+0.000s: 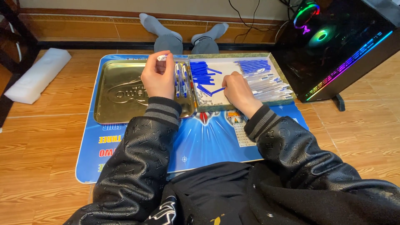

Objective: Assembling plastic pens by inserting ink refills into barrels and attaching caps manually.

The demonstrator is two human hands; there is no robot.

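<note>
My left hand (pixel 157 78) is raised over the gold metal tray (pixel 121 89) and holds a clear pen barrel (pixel 162 58) by its tip end. Beside it, several assembled blue-and-white pens (pixel 180 79) lie in a row at the tray's right edge. My right hand (pixel 236 88) rests in the shallow box lid (pixel 233 56) and pinches a blue pen part (pixel 216 91). More loose blue parts (pixel 202 75) lie in a pile to its left. Clear pen barrels (pixel 271 85) and blue refills (pixel 254 65) sit to its right.
Tray and box lid rest on a blue printed mat (pixel 208 141) on a wooden floor. A dark computer case with coloured lights (pixel 341 46) stands at the right. A white foam block (pixel 37 75) lies at the left. My socked feet (pixel 183 33) reach toward the wall.
</note>
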